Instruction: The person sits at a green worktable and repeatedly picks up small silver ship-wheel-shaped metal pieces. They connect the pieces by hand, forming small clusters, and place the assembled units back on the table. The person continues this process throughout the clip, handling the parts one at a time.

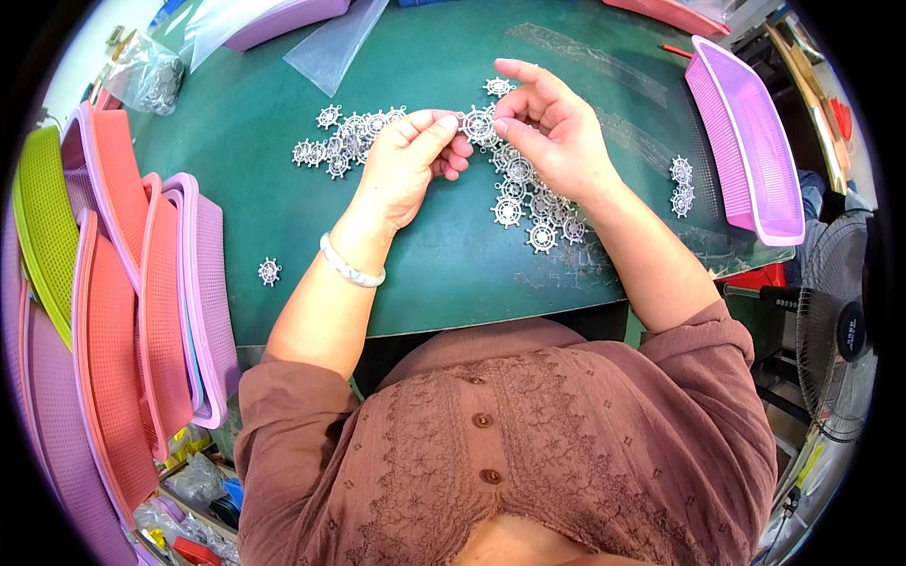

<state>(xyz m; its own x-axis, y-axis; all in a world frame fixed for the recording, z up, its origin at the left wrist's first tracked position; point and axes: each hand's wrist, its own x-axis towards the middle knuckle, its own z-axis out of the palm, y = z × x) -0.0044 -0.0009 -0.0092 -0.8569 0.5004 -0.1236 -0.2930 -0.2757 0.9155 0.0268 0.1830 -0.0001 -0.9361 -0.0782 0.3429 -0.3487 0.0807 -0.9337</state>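
Observation:
My left hand (406,160) pinches a silver ship's-wheel charm (478,124) by its left edge, between thumb and forefinger. At the charm's right edge my right hand (562,137) closes thumb and forefinger, its other fingers raised. Beyond my left fingers a loose cluster of similar charms (349,140) lies on the green tabletop (425,274). Another pile (540,208) spreads under and beside my right hand, partly hidden by it. One single charm (498,87) rests just past the right fingertips.
Stacked plastic baskets (113,311) crowd the left side. One charm (270,272) lies near them, and a few more (681,187) near a purple basket (755,151) at right. A clear bag (151,80) stands far left; a fan (835,321) stands right of the table.

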